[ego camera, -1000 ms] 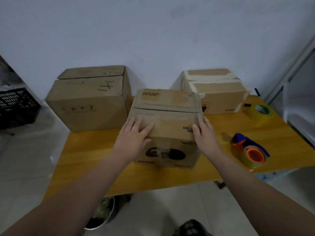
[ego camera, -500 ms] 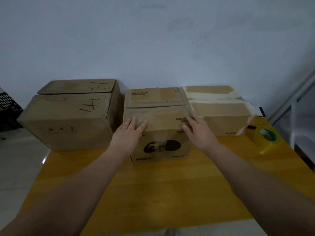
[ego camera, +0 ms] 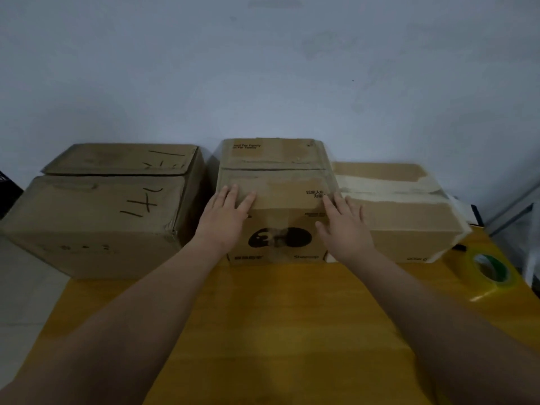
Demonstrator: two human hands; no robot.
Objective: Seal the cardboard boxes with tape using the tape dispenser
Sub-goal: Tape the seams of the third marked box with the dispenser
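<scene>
3 boxes along back of counter (ego camera: 277, 331)

Middle box (ego camera: 274, 197) sits between left box (ego camera: 96, 217) and taped box (ego camera: 409, 220), flanks close. Left hand (ego camera: 226, 220) and right hand (ego camera: 346, 229) lie flat on its near top edge, fingers straight, grasping nothing. Left box overhangs counter's left edge. Tape roll (ego camera: 491, 273) near right edge; broad counter strip before the boxes

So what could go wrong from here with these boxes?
The left box seems to overhang the table on its left side; a nudge from the middle box might tip it. The tape roll sits near the right edge, where the right hand could knock it off in passing.
</scene>
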